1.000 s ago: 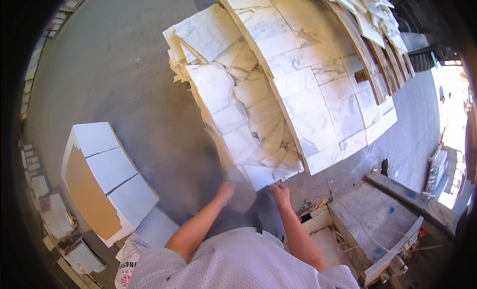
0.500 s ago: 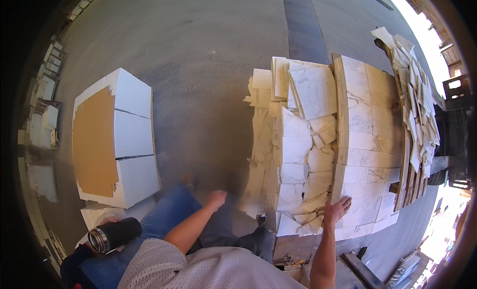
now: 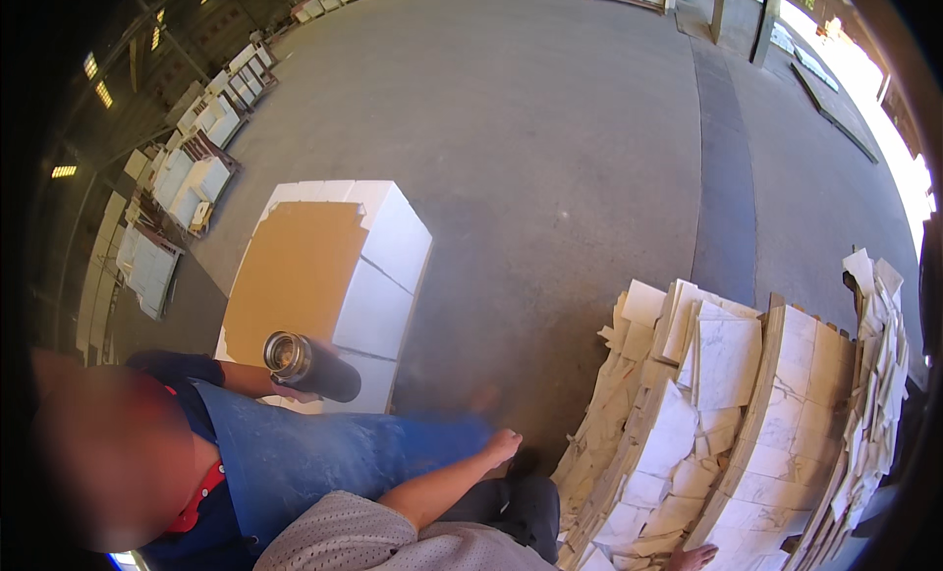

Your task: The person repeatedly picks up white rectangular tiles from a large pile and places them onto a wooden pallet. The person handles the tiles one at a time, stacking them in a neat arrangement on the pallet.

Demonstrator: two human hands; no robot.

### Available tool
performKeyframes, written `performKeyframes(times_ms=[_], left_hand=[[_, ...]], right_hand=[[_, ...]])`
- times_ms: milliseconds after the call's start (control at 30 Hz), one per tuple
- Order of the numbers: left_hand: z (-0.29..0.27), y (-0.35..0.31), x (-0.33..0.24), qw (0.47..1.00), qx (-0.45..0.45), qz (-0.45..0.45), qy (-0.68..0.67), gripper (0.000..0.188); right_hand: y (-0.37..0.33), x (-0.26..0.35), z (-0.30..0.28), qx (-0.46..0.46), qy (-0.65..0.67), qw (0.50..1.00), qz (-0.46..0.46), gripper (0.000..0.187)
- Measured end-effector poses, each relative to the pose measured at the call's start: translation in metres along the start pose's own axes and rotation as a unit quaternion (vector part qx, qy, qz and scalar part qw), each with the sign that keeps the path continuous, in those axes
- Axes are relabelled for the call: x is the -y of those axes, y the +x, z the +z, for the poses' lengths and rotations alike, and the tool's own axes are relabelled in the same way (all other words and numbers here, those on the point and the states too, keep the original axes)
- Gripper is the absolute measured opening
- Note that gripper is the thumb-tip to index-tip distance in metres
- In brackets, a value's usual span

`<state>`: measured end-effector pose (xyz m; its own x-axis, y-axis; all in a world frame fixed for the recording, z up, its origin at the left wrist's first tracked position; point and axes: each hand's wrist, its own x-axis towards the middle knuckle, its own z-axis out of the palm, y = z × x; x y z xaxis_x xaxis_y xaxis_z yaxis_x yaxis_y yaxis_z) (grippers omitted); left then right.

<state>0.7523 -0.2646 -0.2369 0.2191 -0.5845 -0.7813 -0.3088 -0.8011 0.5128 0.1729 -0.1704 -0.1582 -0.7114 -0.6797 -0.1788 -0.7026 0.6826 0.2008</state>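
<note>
My left hand point(image 3: 503, 446) is curled into a loose fist in front of my body, with nothing visible in it. At the lower right, my right hand point(image 3: 693, 558) lies with its fingers stretched out on top of a stack of white veined marble tiles point(image 3: 776, 463). Beside that stack, nearer my left hand, stand rows of broken marble slabs point(image 3: 673, 463). At my left a person in a blue apron point(image 3: 305, 463) holds a black insulated flask point(image 3: 319, 368) with a steel rim; its top is uncovered.
Beyond the person stands a block of white boxes or slabs point(image 3: 378, 301) topped by a brown cardboard sheet point(image 3: 295, 267). Marble scraps point(image 3: 879, 355) are piled at the far right. Loaded pallets point(image 3: 192, 188) line the left side, and a dark strip point(image 3: 725, 188) crosses the grey floor.
The view has swung up and left, so the marble stacks sit lower right. More of the person with the flask shows. My right hand still rests on the tiles; my left stays closed.
</note>
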Motion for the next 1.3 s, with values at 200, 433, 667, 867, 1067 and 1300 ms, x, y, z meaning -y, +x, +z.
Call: performKeyframes(times_ms=[200, 433, 667, 867, 1067, 1300], left_hand=[[-0.04, 0.043, -0.061, 0.998, -0.025, 0.063, -0.005, 0.036], [-0.067, 0.082, -0.149, 0.996, 0.057, 0.012, -0.067, 0.043], [-0.127, 0.156, -0.27, 0.998, 0.03, 0.029, -0.05, 0.03], [-0.191, 0.235, -0.331, 0.989, -0.119, 0.083, -0.019, 0.039], [-0.251, 0.307, -0.368, 0.976, -0.176, -0.007, -0.127, 0.037], [-0.314, 0.429, -0.416, 0.971, -0.189, 0.032, -0.142, 0.028]], right_hand=[[0.019, -0.004, -0.01, 0.116, -0.001, 0.992, 0.056, 0.105], [0.036, -0.007, -0.028, 0.119, 0.143, 0.981, 0.058, 0.082], [0.044, 0.062, -0.062, 0.13, 0.081, 0.964, 0.219, 0.068], [0.086, 0.301, -0.067, -0.092, 0.276, 0.926, -0.242, 0.062], [0.141, 0.522, -0.107, 0.315, 0.492, 0.787, -0.2, 0.063], [0.232, 0.764, -0.229, 0.341, 0.506, 0.776, -0.159, 0.063]])
